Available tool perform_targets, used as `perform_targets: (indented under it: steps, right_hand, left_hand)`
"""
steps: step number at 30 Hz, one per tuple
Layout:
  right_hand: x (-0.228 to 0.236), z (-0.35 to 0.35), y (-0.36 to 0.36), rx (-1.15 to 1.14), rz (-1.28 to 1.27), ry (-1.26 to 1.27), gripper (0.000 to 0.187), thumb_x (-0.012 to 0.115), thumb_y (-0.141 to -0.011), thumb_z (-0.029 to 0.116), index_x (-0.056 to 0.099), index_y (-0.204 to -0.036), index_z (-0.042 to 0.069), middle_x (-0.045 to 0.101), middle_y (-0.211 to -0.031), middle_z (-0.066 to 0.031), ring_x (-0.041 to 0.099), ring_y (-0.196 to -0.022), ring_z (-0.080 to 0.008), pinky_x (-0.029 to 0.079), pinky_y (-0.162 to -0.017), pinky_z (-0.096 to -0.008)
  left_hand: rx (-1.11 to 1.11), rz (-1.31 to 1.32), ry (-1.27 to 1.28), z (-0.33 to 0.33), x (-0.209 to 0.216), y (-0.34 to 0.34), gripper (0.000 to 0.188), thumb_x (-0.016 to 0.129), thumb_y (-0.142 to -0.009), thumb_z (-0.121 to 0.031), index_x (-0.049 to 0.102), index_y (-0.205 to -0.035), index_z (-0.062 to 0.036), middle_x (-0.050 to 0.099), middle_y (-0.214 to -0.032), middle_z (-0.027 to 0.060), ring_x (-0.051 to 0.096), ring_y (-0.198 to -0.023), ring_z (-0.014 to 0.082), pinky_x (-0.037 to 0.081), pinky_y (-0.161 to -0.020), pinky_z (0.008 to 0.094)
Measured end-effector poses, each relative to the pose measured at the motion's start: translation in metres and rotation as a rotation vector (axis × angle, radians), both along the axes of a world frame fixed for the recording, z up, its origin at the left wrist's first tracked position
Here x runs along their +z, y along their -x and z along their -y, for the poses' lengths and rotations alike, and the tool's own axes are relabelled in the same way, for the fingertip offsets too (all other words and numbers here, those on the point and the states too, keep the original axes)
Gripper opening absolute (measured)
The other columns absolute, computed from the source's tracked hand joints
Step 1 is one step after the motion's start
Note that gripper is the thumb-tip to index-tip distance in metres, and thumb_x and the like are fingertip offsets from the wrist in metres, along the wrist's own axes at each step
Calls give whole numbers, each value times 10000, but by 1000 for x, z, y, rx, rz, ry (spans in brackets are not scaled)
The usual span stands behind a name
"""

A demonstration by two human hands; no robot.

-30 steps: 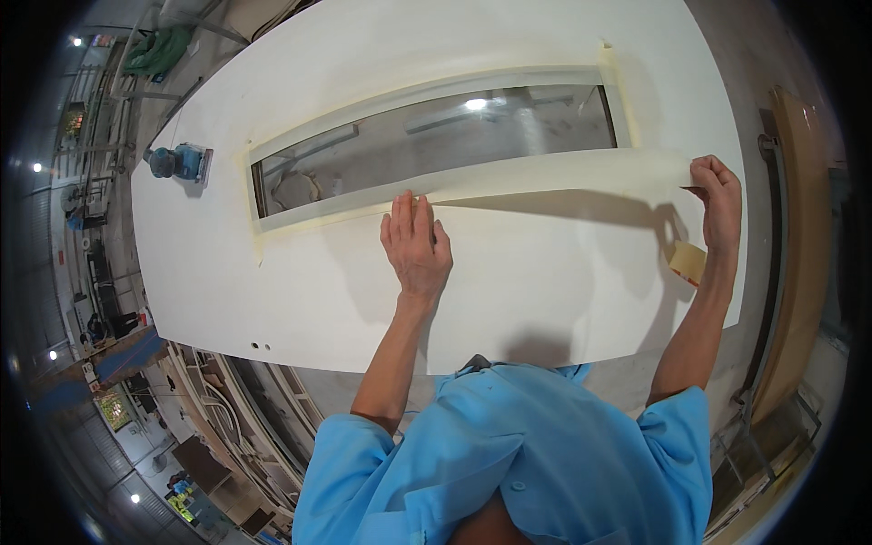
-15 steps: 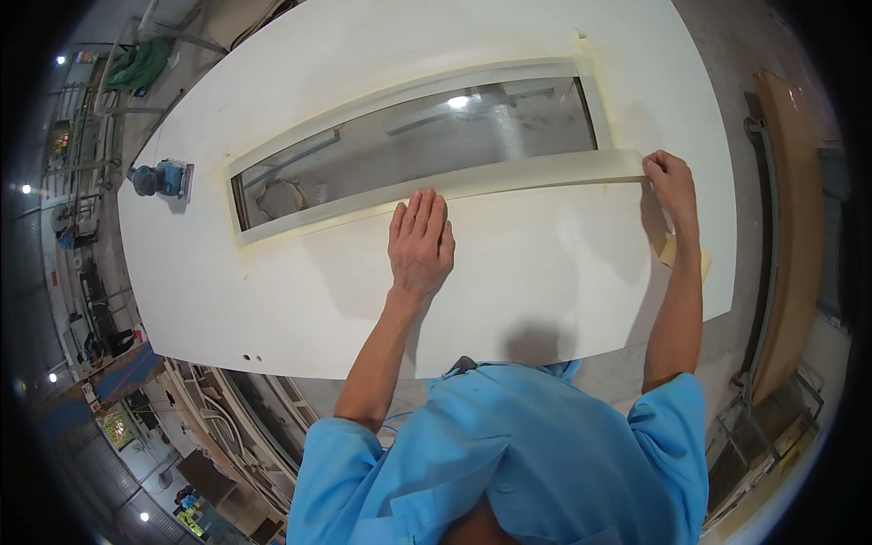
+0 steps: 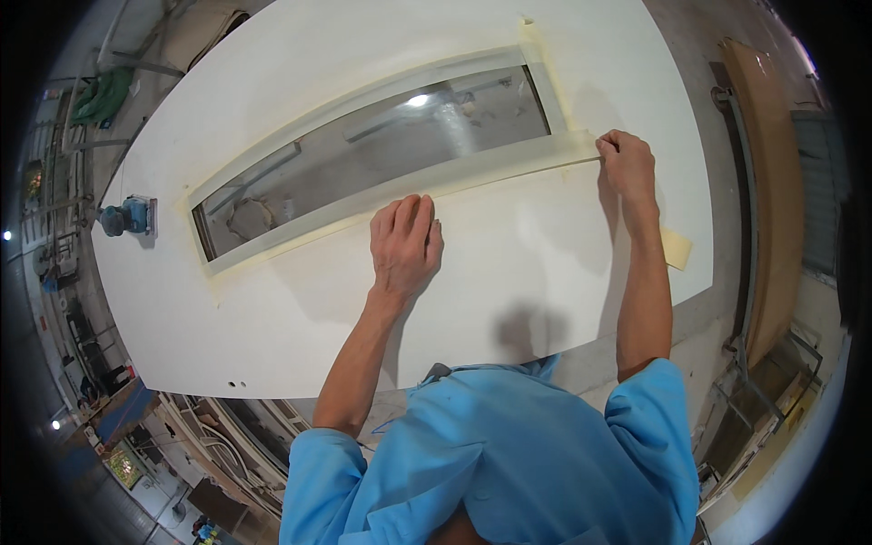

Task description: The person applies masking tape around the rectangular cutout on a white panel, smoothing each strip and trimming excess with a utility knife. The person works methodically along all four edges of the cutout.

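Observation:
A white panel point(image 3: 509, 245) lies before me with a long glass window point(image 3: 363, 145) in it. Pale grey-green strips and yellowish tape border the glass. Along its near side runs a pale strip point(image 3: 490, 170), whose right end is pinched between thumb and fingers of my right hand point(image 3: 627, 168). My left hand point(image 3: 406, 245) rests at the strip's near edge, around its middle, fingers together and slightly bent, nothing visible in them. Its fingertips touch the border; what lies under them is hidden.
A blue power sander point(image 3: 130, 216) sits at the panel's left end. A yellow sheet point(image 3: 676, 249) lies beside my right forearm. Two small holes point(image 3: 237, 384) show near the panel's near-left edge. Brown boards point(image 3: 772, 200) stand on the right, beyond the panel.
My left fingers have gone from flat to bent. The strip's right end, in my right hand, now sits closer to the window's corner. The whole view has shifted somewhat.

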State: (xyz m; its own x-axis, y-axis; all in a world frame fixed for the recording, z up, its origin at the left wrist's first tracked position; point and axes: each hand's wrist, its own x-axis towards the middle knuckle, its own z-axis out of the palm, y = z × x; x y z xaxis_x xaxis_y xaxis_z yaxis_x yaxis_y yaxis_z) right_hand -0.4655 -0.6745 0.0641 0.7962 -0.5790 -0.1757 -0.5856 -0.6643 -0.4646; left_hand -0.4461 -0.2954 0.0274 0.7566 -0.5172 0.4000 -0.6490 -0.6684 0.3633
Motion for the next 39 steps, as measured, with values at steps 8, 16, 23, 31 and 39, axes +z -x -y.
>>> perform_targets:
  steps: [8,16,23,31,39]
  right_hand:
    - [-5,-7,5,79,80,138,202,679,-961,197,748,-994,10,716,-957,-157,673,-940,-356,517,-863,-452]
    - [-9,-10,8,146,138,224,199,659,-977,186,749,-991,10,712,-972,-156,642,-970,-376,509,-881,-485]
    - [-16,-24,11,-33,337,160,245,662,-958,144,700,-1155,4,690,-1032,-169,613,-1023,-383,481,-922,-491]
    - [-17,-59,31,295,642,234,265,604,-907,-15,690,-1154,35,692,-1092,-164,639,-1010,-362,483,-944,-455]
    - [53,46,147,-286,413,850,493,780,-905,211,660,-1366,85,571,-1481,-176,498,-1400,-346,357,-1177,-512]
  left_hand:
    - [-96,-31,9,50,7,-13,352,750,-890,-178,709,-1229,-92,648,-1079,85,591,-1018,271,435,-886,413]
    - [-209,-68,-73,80,15,-26,264,755,-915,-217,693,-1160,-138,610,-967,40,553,-898,233,415,-787,383]
    - [-259,-44,-124,82,12,-33,260,756,-919,-223,677,-1153,-143,597,-918,17,547,-870,222,419,-746,370]
    - [-271,3,-227,84,9,-35,325,732,-883,-122,664,-1198,-164,604,-943,10,560,-857,221,415,-733,365]
    - [-277,-47,-177,92,16,-29,354,717,-880,-101,666,-1229,-124,617,-990,53,572,-895,245,428,-762,391]
